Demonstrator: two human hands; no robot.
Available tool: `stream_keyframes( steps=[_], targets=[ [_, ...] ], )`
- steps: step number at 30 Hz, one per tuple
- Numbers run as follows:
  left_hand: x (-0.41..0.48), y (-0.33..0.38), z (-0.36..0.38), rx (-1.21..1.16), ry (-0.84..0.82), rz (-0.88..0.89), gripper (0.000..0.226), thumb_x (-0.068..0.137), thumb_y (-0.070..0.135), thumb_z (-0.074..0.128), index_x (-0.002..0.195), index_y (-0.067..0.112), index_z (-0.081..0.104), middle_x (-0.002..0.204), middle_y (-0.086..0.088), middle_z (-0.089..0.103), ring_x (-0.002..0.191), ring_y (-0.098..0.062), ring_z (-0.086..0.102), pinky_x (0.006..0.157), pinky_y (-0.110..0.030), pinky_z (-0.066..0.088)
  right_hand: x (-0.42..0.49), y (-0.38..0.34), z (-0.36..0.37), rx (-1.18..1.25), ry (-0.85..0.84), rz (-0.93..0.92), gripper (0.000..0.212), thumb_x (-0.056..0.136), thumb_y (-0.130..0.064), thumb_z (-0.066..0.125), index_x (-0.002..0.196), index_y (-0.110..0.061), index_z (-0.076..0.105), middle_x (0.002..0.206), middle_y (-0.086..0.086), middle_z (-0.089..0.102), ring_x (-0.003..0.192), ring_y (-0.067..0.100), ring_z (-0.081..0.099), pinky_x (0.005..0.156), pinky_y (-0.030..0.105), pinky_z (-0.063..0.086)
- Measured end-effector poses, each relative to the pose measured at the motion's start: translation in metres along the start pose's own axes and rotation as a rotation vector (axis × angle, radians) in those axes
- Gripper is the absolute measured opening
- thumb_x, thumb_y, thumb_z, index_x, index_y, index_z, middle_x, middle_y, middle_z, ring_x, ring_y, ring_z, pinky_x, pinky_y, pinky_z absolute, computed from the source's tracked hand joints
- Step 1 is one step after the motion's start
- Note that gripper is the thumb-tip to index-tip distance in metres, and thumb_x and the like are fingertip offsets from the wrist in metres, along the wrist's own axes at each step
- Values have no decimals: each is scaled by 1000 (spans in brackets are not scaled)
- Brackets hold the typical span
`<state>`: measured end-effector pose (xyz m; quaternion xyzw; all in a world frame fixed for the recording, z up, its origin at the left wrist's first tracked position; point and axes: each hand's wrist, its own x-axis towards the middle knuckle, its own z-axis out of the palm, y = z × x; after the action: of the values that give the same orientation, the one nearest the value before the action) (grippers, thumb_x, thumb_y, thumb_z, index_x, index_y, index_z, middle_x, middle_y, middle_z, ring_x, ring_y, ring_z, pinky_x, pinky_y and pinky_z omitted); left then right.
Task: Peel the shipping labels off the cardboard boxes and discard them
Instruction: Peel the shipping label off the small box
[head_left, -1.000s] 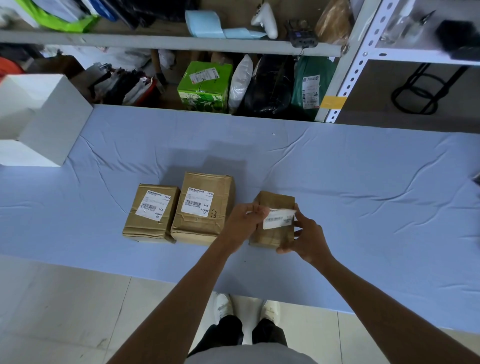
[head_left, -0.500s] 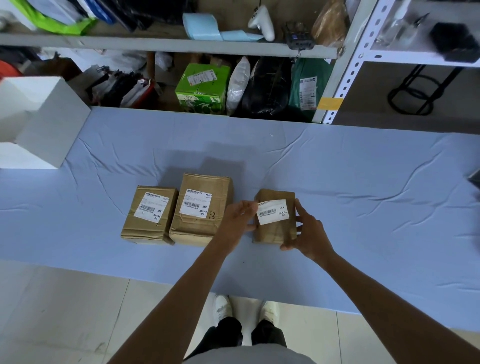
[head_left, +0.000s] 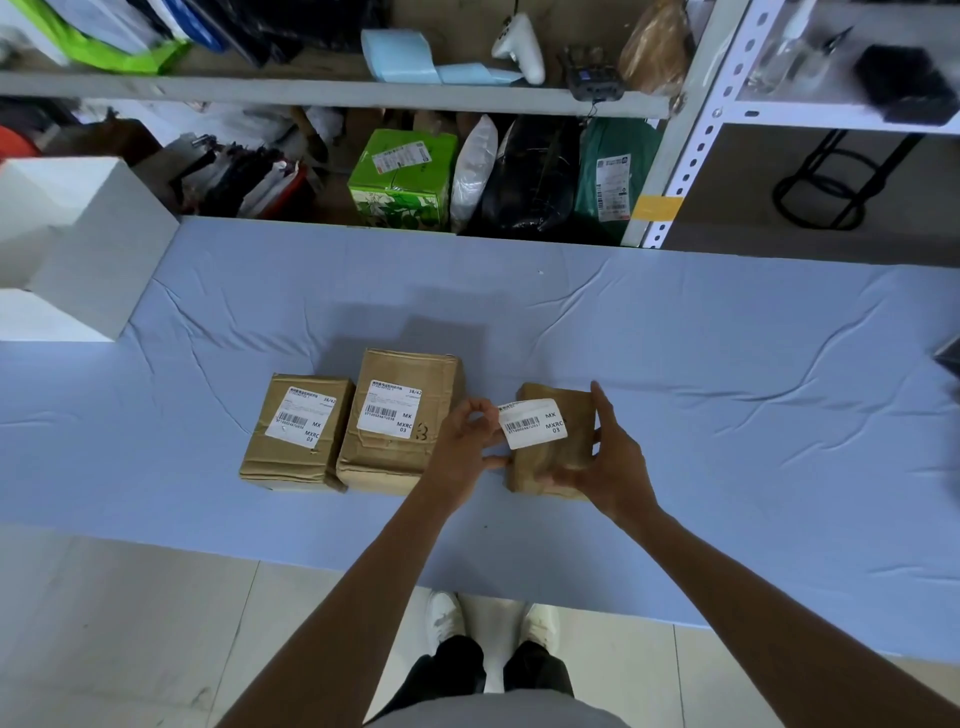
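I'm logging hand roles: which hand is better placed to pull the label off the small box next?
Left. The left hand pinches the label at its lifted edge; the right hand grips the small box, steadying it.

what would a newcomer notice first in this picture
The hands at the middle of the blue-covered table: the right hand grips a small cardboard box while the left hand pinches the left edge of its white label. Just left stand a taller box and a lower box, side by side, labels on top.
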<state>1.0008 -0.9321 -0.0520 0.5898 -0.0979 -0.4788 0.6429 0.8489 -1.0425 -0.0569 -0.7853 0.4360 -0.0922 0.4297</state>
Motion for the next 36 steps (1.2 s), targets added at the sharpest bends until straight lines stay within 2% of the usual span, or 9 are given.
stream_keyframes(
  steps=[6,10,16,21,25,29,32,34,36],
  targets=[
    [-3,-2,0,-1,9,-6,16,97,10,46,81,14,46,97,-9,68,89,-19,69,61,-32,56,6,6,3,83,49,17,76,81,-7,70,143,-31,34,102,7,64,69,20,62,58,17,49],
    [-3,-4,-1,-2,28,-11,13,97,14,47,84,13,48,101,-11,68,96,-23,67,61,-32,56,5,6,6,133,46,16,76,87,-8,65,144,-43,29,103,5,63,74,20,62,62,18,52],
    [-2,-1,-2,-68,35,-71,17,98,9,42,81,12,46,94,-10,66,83,-17,69,58,-37,57,-1,6,2,-1,-43,-38,118,51,-38,91,148,-34,24,112,-13,55,93,11,57,82,27,50],
    [-3,3,-4,-116,28,-134,14,98,13,41,86,11,47,85,-6,70,86,-25,65,73,-49,51,3,3,3,30,17,7,75,77,-12,75,138,-36,39,99,0,64,66,13,60,56,15,47],
    [-6,0,-4,-100,60,-160,14,100,14,39,106,5,47,97,-14,63,91,-29,62,78,-55,49,4,5,3,-26,25,20,58,91,-2,47,136,-39,42,93,8,66,74,23,63,68,37,57],
    [-7,0,-1,-82,56,-170,18,100,17,38,106,3,49,97,-14,64,90,-29,63,80,-55,49,1,2,4,-60,42,41,42,95,-26,51,135,-33,42,80,9,64,71,25,61,66,40,55],
    [-7,1,3,-91,55,-183,18,101,16,36,100,4,50,94,-13,64,88,-26,63,80,-54,48,-1,-8,3,-161,41,79,72,72,-55,71,133,-34,38,83,6,66,76,28,63,69,35,53],
    [-7,2,5,-84,43,-186,19,101,16,35,103,4,50,96,-12,64,89,-24,63,79,-51,49,-1,-12,4,-184,54,106,77,69,-58,73,133,-33,38,89,7,68,84,33,65,74,37,54],
    [-7,3,4,-66,40,-186,19,102,17,34,104,5,49,97,-12,64,90,-24,63,77,-48,49,1,-12,7,-167,85,104,59,81,-48,66,132,-33,40,86,9,68,82,34,64,70,35,51]
  ],
)
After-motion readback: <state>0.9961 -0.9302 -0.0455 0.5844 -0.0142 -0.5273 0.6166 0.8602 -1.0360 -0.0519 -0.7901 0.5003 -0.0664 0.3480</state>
